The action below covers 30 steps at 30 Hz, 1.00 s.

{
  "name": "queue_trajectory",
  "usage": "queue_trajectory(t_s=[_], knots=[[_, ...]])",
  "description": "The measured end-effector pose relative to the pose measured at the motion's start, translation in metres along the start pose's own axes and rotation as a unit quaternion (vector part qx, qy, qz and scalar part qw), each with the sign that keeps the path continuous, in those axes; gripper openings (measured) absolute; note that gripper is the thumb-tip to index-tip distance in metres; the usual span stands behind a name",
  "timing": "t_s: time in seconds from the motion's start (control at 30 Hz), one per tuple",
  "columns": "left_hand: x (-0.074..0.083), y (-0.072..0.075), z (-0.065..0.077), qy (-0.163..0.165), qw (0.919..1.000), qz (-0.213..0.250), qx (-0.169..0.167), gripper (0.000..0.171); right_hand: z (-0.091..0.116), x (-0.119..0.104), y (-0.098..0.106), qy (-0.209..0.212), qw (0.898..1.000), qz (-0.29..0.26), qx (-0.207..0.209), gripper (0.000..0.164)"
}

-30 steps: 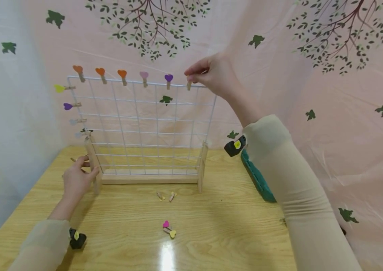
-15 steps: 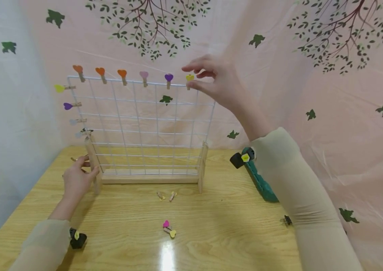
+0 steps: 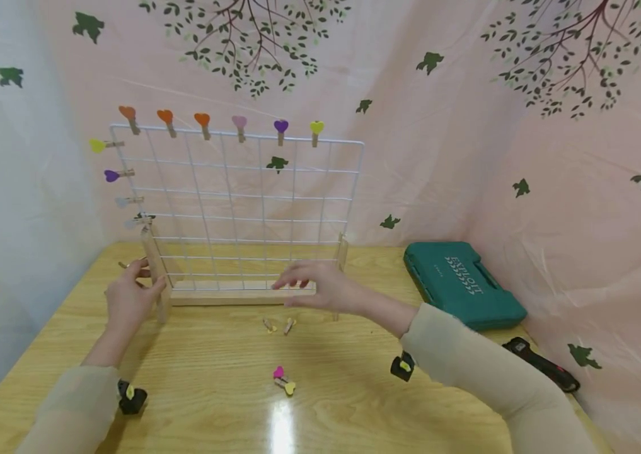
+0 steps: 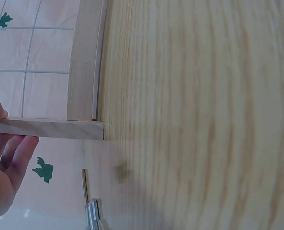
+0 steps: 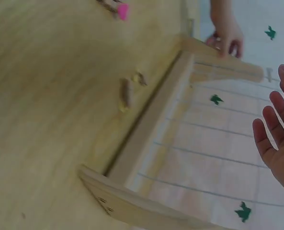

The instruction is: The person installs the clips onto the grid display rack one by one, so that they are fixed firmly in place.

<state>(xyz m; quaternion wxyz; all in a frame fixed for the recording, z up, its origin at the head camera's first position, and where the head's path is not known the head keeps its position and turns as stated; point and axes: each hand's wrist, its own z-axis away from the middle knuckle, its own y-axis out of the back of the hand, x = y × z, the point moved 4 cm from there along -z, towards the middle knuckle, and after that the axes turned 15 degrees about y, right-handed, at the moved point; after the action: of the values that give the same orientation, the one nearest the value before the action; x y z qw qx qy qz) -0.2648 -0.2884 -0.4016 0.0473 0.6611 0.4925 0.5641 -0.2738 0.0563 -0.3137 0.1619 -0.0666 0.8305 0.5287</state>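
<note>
My left hand [image 3: 130, 299] grips the left wooden upright [image 4: 51, 129] of a stand, thumb on one side and fingers on the other. The stand holds a white wire grid [image 3: 343, 141]. Heart-topped mini clothespins line its top bar, ending with a yellow-heart clothespin [image 3: 317, 128] towards the right. Several more hang along the left edge. My right hand [image 3: 323, 287] holds nothing, its fingers apart, in front of the grid's lower right. Below it lie two yellow-heart clothespins [image 3: 289, 326] on the table. Nearer me, a pink-heart clothespin [image 3: 278, 372] lies against another yellow-heart clothespin [image 3: 289, 389].
At the back right lies a green case [image 3: 464, 284], with a black and red tool [image 3: 544, 366] by the table's right edge. Thin metal rods [image 4: 91, 213] show beyond the left upright. A printed cloth hangs behind the table.
My right hand has let go of the yellow-heart clothespin on the top bar and dropped down in front of the grid. My left hand has stayed on the upright.
</note>
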Motion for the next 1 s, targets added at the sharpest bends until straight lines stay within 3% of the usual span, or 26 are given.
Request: queue_trajectory(t_s=[0.23,0.43,0.7,0.87,1.0], knots=[[0.002,0.001,0.000,0.006,1.0000,0.000,0.001,0.036,0.027,0.007,-0.082,-0.012,0.995,-0.069,-0.067,0.035],[0.001,0.001,-0.001,0.002,1.0000,0.005,0.002,0.035,0.039,0.010,-0.123,0.002,0.989,-0.063,-0.132,0.033],[0.000,0.000,0.001,0.006,0.9999,0.007,-0.006,0.036,0.045,0.013,-0.132,-0.009,0.991,-0.048,-0.124,0.017],[0.001,0.001,0.001,0.005,1.0000,0.004,-0.005,0.036,0.048,0.014,-0.130,-0.060,0.987,-0.107,-0.103,0.014],[0.000,0.001,0.000,0.006,1.0000,0.004,-0.003,0.036,0.045,0.012,-0.115,-0.093,0.982,-0.141,-0.078,0.011]])
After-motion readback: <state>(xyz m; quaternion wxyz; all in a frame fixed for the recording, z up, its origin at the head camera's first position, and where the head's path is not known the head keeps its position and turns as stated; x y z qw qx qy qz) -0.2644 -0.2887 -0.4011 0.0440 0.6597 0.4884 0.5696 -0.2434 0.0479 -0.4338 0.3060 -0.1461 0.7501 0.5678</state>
